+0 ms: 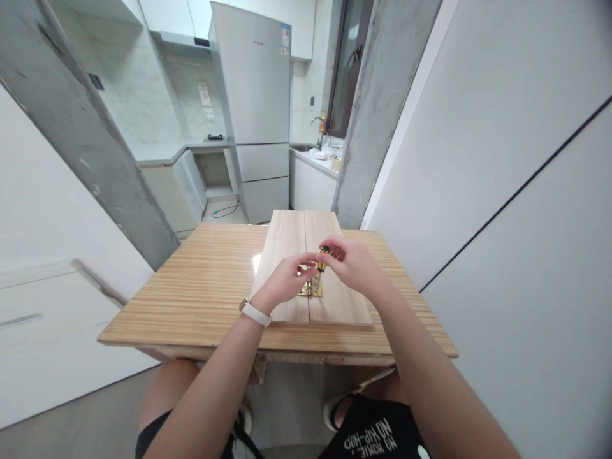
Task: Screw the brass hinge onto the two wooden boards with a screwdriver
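Observation:
A small screwdriver (322, 261) with a yellow and black handle stands nearly upright over a brass-coloured hinge (315, 291). My right hand (354, 260) pinches the handle from the right, thumb and fingers bent round it. From the left, my left hand (289, 275) has its curled fingertips and thumb against the lower handle. The hinge lies across the seam between a left wooden board (287, 239) and a right wooden board (344, 299), placed side by side. My left fingers partly cover the hinge; the screwdriver's tip and any screw under it are too small to make out.
The boards rest on a striped wooden table (215, 287); its near edge is just above my knees. Beyond it stand a grey fridge (261, 89), a counter with a sink (301, 148) and a cupboard. White panels (502, 159) rise on the right.

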`<state>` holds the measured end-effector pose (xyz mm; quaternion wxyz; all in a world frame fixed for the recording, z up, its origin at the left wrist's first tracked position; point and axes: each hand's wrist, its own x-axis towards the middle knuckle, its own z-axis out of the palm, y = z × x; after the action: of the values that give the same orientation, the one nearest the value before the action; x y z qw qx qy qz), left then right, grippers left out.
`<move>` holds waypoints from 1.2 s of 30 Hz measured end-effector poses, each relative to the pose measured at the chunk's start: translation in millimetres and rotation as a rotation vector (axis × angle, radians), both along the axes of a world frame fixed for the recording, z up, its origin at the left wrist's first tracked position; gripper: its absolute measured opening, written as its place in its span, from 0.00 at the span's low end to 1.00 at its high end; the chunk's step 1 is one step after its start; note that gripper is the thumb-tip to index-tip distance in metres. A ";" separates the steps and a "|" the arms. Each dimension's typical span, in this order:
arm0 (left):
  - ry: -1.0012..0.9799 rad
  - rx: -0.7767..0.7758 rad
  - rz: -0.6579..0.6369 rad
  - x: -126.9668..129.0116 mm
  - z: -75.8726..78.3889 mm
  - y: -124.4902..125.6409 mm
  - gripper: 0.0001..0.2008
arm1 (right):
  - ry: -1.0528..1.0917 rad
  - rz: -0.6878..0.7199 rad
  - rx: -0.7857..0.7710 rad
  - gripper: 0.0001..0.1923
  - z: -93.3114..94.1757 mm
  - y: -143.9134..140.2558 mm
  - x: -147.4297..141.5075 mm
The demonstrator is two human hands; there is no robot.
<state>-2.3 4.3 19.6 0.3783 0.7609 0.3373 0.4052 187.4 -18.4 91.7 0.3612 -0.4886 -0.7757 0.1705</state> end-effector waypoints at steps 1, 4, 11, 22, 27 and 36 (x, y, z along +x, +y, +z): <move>-0.012 -0.008 0.013 -0.5 1.5 -1.5 0.15 | -0.001 -0.022 0.012 0.06 -1.1 0.2 0.2; -0.019 0.005 0.039 1.9 6.4 -6.9 0.16 | -0.003 -0.093 0.046 0.11 -5.3 0.8 -0.7; -0.011 0.101 0.186 21.6 5.2 -12.9 0.09 | -0.055 -0.308 0.166 0.19 -14.9 -3.8 -15.7; 0.106 0.153 0.078 13.3 4.9 -6.7 0.11 | -0.050 0.132 0.023 0.14 1.5 -3.4 6.1; -0.024 0.046 -0.012 17.1 1.9 -9.6 0.17 | -0.098 0.057 0.037 0.10 1.7 -4.2 5.8; 0.000 0.070 0.088 19.1 0.7 -13.6 0.12 | -0.111 -0.160 0.096 0.12 -7.6 0.3 2.1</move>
<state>16.8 -9.3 20.3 0.3334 0.7582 0.3561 0.4327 189.6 -18.2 84.1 0.3530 -0.5399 -0.7603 0.0762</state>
